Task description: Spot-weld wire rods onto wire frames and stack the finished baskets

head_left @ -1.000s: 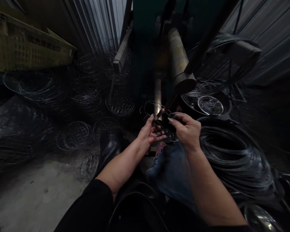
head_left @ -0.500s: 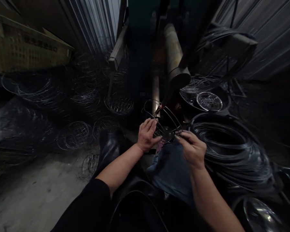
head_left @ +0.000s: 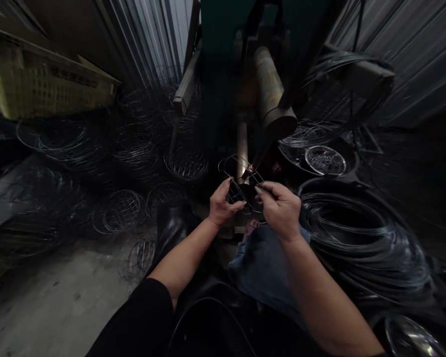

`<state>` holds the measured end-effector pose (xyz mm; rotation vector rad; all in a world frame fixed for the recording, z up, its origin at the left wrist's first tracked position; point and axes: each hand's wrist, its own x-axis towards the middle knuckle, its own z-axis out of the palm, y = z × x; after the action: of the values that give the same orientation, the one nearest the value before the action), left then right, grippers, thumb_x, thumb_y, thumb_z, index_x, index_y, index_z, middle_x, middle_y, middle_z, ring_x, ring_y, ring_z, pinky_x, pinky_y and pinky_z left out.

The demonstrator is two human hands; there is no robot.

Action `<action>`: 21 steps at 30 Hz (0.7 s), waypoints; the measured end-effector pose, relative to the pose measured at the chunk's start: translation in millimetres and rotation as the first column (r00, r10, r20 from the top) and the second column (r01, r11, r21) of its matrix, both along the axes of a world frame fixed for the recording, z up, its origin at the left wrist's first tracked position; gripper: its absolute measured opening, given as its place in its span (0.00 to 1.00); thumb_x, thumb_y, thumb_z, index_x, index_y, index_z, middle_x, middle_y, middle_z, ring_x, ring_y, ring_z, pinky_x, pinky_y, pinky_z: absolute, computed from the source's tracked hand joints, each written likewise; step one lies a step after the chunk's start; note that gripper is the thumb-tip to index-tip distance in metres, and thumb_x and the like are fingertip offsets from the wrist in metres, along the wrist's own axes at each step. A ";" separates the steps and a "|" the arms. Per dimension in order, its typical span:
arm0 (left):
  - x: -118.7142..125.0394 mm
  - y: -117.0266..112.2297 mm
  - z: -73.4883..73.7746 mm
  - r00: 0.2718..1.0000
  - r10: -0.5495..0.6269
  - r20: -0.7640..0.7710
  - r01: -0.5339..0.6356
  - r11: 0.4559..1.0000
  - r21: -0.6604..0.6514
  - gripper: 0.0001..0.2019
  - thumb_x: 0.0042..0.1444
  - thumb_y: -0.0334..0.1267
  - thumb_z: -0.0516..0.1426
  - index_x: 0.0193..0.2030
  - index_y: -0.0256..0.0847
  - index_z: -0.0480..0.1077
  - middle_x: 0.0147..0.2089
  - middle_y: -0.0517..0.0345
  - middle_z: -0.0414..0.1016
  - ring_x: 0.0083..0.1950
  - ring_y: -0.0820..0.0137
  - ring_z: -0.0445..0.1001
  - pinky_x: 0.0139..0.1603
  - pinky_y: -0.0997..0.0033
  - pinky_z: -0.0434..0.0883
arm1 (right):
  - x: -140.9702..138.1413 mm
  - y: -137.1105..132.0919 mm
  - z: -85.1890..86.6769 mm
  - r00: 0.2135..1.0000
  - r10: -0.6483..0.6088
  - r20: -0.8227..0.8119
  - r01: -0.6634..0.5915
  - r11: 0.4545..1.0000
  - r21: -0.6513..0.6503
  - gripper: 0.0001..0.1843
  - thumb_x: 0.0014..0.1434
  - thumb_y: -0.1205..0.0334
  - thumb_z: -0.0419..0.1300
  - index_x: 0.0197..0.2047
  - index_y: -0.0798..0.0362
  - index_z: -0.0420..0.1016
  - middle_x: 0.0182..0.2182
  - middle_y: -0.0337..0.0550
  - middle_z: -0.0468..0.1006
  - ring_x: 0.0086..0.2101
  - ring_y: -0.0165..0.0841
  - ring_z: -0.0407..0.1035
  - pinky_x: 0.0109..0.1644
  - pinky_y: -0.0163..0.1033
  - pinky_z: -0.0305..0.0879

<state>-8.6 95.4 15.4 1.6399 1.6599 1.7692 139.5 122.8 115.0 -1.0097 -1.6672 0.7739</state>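
Looking down from my head, I see both my hands out in front of me, with a thin wire frame (head_left: 236, 186) between them. It sits by the end of the low metal rod (head_left: 242, 139), just under the fat metal bar (head_left: 269, 74). My left hand (head_left: 222, 203) is spread in a wide C, thumb and finger far apart, at the left side of the frame. It seems to hold the frame steady, but I can't tell how hard it presses. My right hand (head_left: 281, 207) is pinched nearly closed on the right side of the wire, with the other fingers curled in. I think I hold it by the sides so my fingers stay off the middle, where a dark tip (head_left: 250, 171) comes down near a wire. The big wire coil (head_left: 379, 267) sits in a tub close to my right hand, maybe so it is easy to reach. Past it, a round dish (head_left: 324, 174) has little shiny bits in it. Over on the left, round wire racks (head_left: 188, 163) lie in piles, and a yellow crate (head_left: 59, 84) stands behind them. My right elbow has little room, because the tub's edge is near. The left has more room, with some bare floor (head_left: 59, 302) down low.
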 end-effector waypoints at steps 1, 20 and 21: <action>-0.4 1.9 0.4 1.000 -0.007 0.026 0.008 1.000 -0.021 0.38 0.44 0.47 0.68 0.62 0.39 0.64 0.60 0.43 0.70 0.61 0.57 0.70 0.61 0.56 0.70 | -1.2 2.8 0.8 1.000 -0.007 0.006 0.007 1.000 -0.002 0.06 0.55 0.60 0.61 0.31 0.53 0.77 0.28 0.42 0.77 0.30 0.36 0.74 0.36 0.41 0.71; 2.0 2.2 1.2 0.981 -0.051 0.188 0.068 0.994 -0.088 0.42 0.38 0.51 0.70 0.60 0.35 0.67 0.58 0.41 0.72 0.57 0.56 0.73 0.61 0.54 0.70 | 7.6 -4.6 6.6 0.992 -0.052 0.111 0.042 0.995 0.096 0.07 0.56 0.57 0.61 0.33 0.52 0.76 0.39 0.47 0.80 0.38 0.38 0.74 0.43 0.44 0.71; 2.3 0.7 2.2 0.977 -0.055 0.207 0.077 0.992 -0.099 0.43 0.37 0.51 0.71 0.60 0.35 0.67 0.58 0.42 0.72 0.57 0.56 0.73 0.60 0.54 0.71 | 16.0 -10.3 3.4 0.995 -0.051 0.091 0.045 0.997 0.061 0.09 0.55 0.56 0.62 0.35 0.53 0.77 0.42 0.49 0.79 0.40 0.39 0.74 0.44 0.44 0.72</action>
<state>-6.3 96.2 17.6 1.3996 1.5608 1.7204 155.5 112.5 118.4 -1.0542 -1.7286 0.6511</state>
